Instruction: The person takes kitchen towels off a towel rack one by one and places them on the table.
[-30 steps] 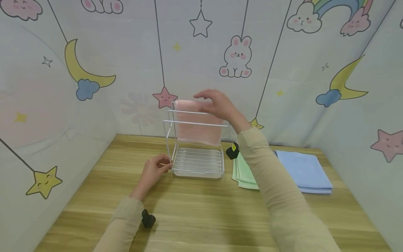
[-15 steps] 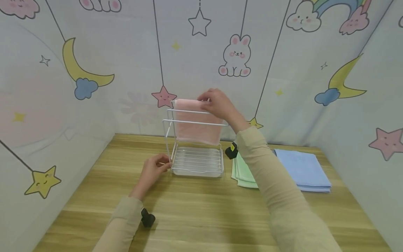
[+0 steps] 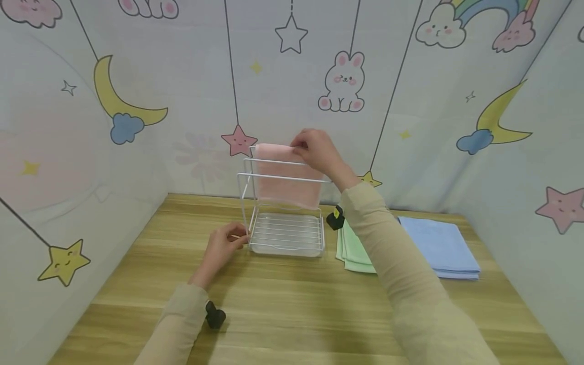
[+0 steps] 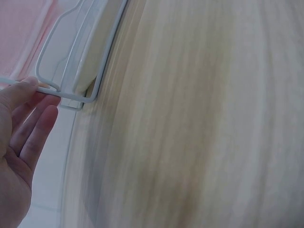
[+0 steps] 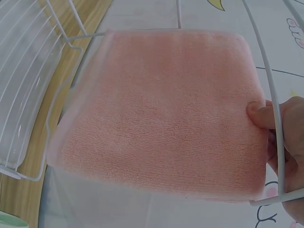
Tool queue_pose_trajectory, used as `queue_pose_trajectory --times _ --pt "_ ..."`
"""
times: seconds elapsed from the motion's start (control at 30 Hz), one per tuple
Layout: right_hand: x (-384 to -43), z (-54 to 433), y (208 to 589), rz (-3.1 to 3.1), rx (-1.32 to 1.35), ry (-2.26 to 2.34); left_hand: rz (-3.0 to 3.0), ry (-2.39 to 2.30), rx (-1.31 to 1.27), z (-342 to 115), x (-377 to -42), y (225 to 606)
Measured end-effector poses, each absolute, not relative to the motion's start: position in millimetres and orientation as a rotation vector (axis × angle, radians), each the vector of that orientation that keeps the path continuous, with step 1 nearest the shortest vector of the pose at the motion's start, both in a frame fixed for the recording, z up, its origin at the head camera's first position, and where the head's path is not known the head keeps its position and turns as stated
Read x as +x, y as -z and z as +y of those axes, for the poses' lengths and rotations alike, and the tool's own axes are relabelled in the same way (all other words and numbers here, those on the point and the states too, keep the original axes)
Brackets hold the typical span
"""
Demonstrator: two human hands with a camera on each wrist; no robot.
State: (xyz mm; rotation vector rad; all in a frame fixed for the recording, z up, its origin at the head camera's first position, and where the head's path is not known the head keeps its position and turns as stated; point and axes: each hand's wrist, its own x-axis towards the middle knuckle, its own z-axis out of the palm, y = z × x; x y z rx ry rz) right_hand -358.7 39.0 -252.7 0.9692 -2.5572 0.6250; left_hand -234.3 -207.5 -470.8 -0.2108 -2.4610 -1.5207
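A pink towel (image 3: 287,187) hangs folded over the rearmost top bar of a white wire rack (image 3: 285,177). My right hand (image 3: 317,149) pinches the towel's top fold, thumb on the near face; in the right wrist view the thumb (image 5: 260,115) presses the terry cloth while the other fingers go behind it. Low on the rack's left side, my left hand (image 3: 223,248) pinches the upright wire between thumb and fingertips, as the left wrist view shows with the frame wire (image 4: 52,91). A clear drip tray (image 3: 287,249) lies under the rack's bottom grid.
Right of the rack lies a stack of folded green towels (image 3: 353,253), partly hidden by my right sleeve. Farther right are folded blue towels (image 3: 440,246). A printed curtain (image 3: 191,61) stands behind the wooden table (image 3: 274,314), with more on both sides.
My right hand, earlier with fingers spread over the towel's top, has come down and closed in a pinch on the fold. My left hand stays at the rack's side wire.
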Motion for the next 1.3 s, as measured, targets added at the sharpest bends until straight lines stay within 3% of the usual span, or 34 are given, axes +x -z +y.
queue_pose_trajectory --times 1.3 --pt "-357.6 41.4 257.1 -2.49 1.06 -0.595 -2.415 1.56 -0.227 -205.3 -231.9 471.0"
